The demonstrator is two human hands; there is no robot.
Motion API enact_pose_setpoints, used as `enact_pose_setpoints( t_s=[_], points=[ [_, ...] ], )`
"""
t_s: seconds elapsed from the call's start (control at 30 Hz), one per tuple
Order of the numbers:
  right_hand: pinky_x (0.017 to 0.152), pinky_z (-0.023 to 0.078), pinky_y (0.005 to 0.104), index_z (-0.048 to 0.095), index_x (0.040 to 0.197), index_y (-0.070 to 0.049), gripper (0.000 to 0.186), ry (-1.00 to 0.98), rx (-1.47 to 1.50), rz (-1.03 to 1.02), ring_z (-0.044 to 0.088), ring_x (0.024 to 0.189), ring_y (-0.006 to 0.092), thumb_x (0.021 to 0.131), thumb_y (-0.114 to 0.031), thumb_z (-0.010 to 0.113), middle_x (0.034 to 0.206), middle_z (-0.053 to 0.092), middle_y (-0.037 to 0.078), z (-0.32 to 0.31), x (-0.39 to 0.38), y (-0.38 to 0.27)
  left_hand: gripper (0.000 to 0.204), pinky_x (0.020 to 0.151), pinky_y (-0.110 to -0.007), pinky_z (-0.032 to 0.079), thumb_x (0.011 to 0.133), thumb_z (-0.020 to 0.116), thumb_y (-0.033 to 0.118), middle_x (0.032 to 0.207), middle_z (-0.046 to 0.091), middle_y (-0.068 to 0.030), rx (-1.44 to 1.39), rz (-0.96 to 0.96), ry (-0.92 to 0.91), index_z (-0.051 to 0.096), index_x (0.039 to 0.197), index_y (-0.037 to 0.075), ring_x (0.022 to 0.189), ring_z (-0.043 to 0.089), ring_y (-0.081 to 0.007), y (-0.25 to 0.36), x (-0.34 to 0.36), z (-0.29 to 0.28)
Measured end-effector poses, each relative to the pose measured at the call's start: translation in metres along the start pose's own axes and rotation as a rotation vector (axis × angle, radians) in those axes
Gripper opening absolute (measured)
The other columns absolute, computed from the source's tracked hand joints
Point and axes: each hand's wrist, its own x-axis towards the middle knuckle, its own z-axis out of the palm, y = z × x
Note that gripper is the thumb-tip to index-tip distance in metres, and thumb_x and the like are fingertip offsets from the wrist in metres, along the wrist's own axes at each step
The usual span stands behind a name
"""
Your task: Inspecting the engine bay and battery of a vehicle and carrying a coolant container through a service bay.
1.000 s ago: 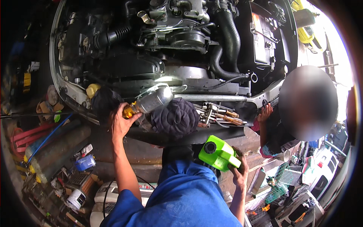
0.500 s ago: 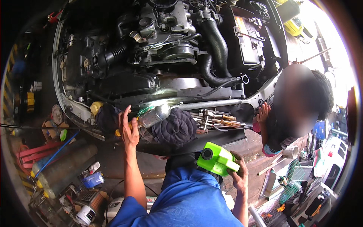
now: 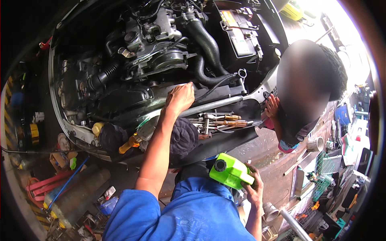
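My right hand [image 3: 254, 185] grips a bright green plastic jug [image 3: 229, 170] with a black cap by its handle, tilted in front of my waist. My left hand [image 3: 180, 97] reaches over the front of the open engine bay, just above the front crossbar [image 3: 217, 105]. Its fingers are curled together, and what they hold, if anything, is hidden. Beneath my left forearm lies a clear plastic bottle [image 3: 147, 129], partly covered. A dark cloth cap [image 3: 184, 137] rests beside it.
Wrenches and screwdrivers [image 3: 225, 121] lie along the front of the car. A co-worker's hand [image 3: 272, 106] rests at the right front corner. Behind the crossbar are the engine [image 3: 155, 36], a thick black hose [image 3: 207, 48] and the battery [image 3: 240, 38]. A yellow-handled tool [image 3: 128, 145] lies left.
My left hand has moved from beside the clear bottle up and right, over the crossbar, and its fingers have closed. My right hand keeps the green jug in place. The view has shifted slightly.
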Motion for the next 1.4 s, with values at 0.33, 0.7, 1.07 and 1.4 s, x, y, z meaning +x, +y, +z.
enact_pose_setpoints(
  t_s=[0.33, 0.7, 1.07, 1.4],
  points=[
    [0.112, 0.036, 0.0431, 0.064, 0.101, 0.002, 0.028, 0.094, 0.079, 0.032, 0.05, 0.132, 0.0318, 0.076, -0.007, 0.072, 0.142, 0.054, 0.021, 0.003, -0.017, 0.008, 0.025, 0.077, -0.048, 0.059, 0.091, 0.052, 0.011, 0.096, 0.069, -0.0281, 0.219, 0.152, 0.076, 0.068, 0.097, -0.006, 0.083, 0.071, -0.0413, -0.031, 0.052, 0.065],
    [0.114, 0.034, 0.045, 0.064, 0.102, 0.002, 0.031, 0.12, 0.067, -0.005, 0.048, 0.135, 0.0337, 0.076, -0.011, 0.074, 0.14, 0.056, 0.022, 0.001, -0.022, 0.009, 0.015, 0.066, -0.036, 0.06, 0.078, 0.065, 0.017, 0.075, 0.073, -0.0068, 0.473, 0.198, 0.115, 0.077, 0.072, 0.01, 0.069, 0.071, -0.0227, -0.041, 0.079, 0.09],
    [0.111, 0.038, 0.0452, 0.064, 0.102, 0.001, 0.028, 0.13, 0.068, -0.039, 0.05, 0.134, 0.0334, 0.077, -0.006, 0.074, 0.142, 0.055, 0.021, 0.0, -0.021, 0.011, 0.028, 0.083, -0.049, 0.058, 0.09, 0.053, 0.016, 0.094, 0.069, -0.0259, 0.168, 0.059, 0.022, 0.073, 0.094, -0.003, 0.092, 0.07, -0.0418, -0.016, 0.06, 0.07],
    [0.113, 0.034, 0.0398, 0.063, 0.104, 0.003, 0.031, 0.189, 0.113, 0.03, 0.048, 0.134, 0.0299, 0.076, -0.006, 0.072, 0.143, 0.054, 0.02, -0.002, -0.039, 0.017, 0.037, 0.102, -0.046, 0.049, 0.099, 0.045, 0.023, 0.117, 0.069, -0.0235, -0.079, -0.163, 0.117, 0.072, 0.12, 0.006, 0.113, 0.065, -0.0395, 0.004, 0.021, 0.007]
  ],
)
